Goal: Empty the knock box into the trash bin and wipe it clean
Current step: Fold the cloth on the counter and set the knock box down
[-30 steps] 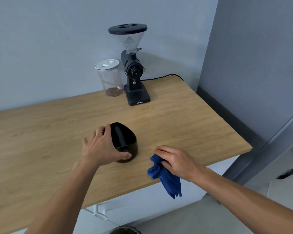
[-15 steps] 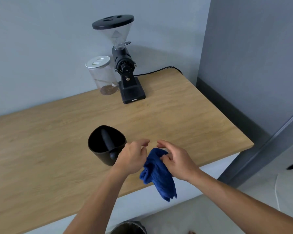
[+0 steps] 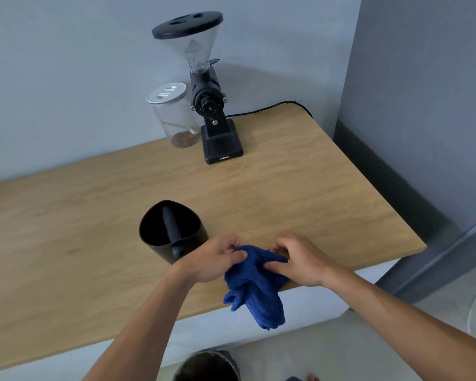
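The trash bin [image 3: 208, 365] peeks in at the bottom, below the bench [image 3: 66, 243] edge. The left hand [image 3: 215, 257] and right hand [image 3: 300, 259] both pinch a blue cloth [image 3: 256, 287] that hangs over the edge. The black knock box [image 3: 171, 229] stands upright just left of the left hand, with a coffee grinder [image 3: 206, 105] and a clear jar [image 3: 173, 116] far back by the wall.

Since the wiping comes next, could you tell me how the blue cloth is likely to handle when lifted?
The blue cloth bunches between both hands and droops over the table edge, so it is probably floppy and light. Its nubbly weave suggests it will grip rather than slip.
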